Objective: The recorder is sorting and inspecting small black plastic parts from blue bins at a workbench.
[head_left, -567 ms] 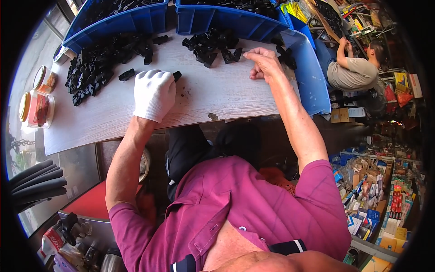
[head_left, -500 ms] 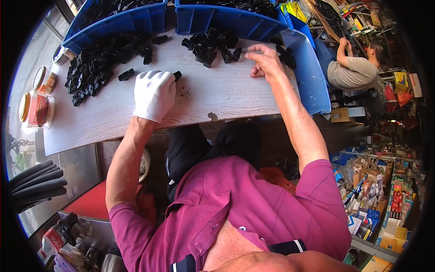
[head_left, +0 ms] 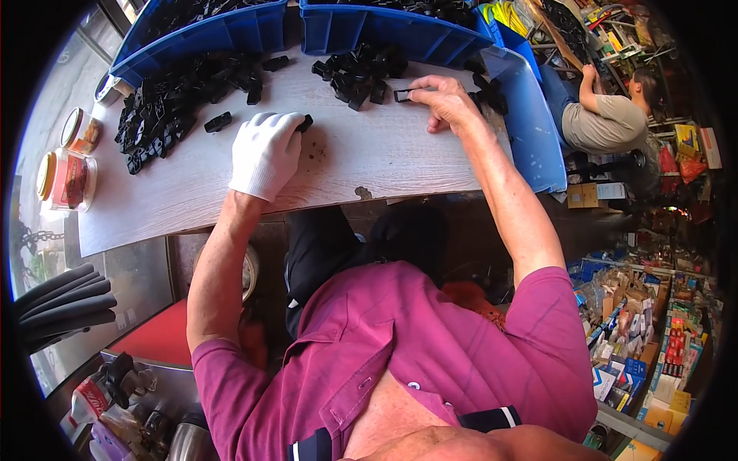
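My left hand (head_left: 265,156), in a white knit glove, is closed near the front of the table with a small black plastic part (head_left: 305,123) sticking out by the thumb. My bare right hand (head_left: 448,104) pinches a small black rectangular plastic frame (head_left: 402,96) between thumb and fingertips, just above the tabletop. Beside that frame lies a small pile of black plastic parts (head_left: 360,73). A larger heap of black parts (head_left: 157,123) spreads at the left, and a single black part (head_left: 218,121) lies between it and the glove.
Two blue bins (head_left: 215,38) (head_left: 384,34) full of black parts line the table's (head_left: 346,165) far side. A light blue tray (head_left: 530,131) sits at the right edge. Lidded jars (head_left: 73,183) stand at the left. Farther right, another person (head_left: 603,123) sits near crowded shelves.
My right hand's fingers have closed on a black frame beside the small pile, where they were apart before. My left hand stays in nearly the same place with its part.
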### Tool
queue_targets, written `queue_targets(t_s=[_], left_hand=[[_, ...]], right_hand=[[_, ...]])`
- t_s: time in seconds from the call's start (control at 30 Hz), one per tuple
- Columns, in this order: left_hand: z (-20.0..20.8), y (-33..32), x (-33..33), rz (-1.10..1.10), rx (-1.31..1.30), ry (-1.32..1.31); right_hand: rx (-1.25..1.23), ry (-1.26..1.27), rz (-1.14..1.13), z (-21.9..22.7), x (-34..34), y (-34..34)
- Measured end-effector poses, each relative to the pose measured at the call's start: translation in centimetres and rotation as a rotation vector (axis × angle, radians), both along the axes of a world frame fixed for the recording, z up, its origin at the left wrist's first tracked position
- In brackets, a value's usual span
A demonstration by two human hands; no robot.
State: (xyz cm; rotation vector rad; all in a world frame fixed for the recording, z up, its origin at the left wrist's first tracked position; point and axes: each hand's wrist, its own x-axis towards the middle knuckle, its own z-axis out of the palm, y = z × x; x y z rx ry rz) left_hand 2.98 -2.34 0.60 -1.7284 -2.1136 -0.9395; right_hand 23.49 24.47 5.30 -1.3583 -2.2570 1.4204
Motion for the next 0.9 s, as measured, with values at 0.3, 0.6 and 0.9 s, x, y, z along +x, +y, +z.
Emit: queue_targets(t_s=[0.3,0.6,0.9], left_hand=[[0.2,1.0,1.5,-0.053,0.107,-0.202],[1.4,5.7,5.0,-0.15,0.17,-0.236],[0.7,9.1,5.3,-0.216,0.148,-0.158]], right_hand=[[0.078,0.013,-0.039,-0.1,1.2,-1.4],[0.018,-0.012,0.05,0.6,0.5,-3.8],[0.097,-0.115,0.144,-0.3,0.1,-3.8]])
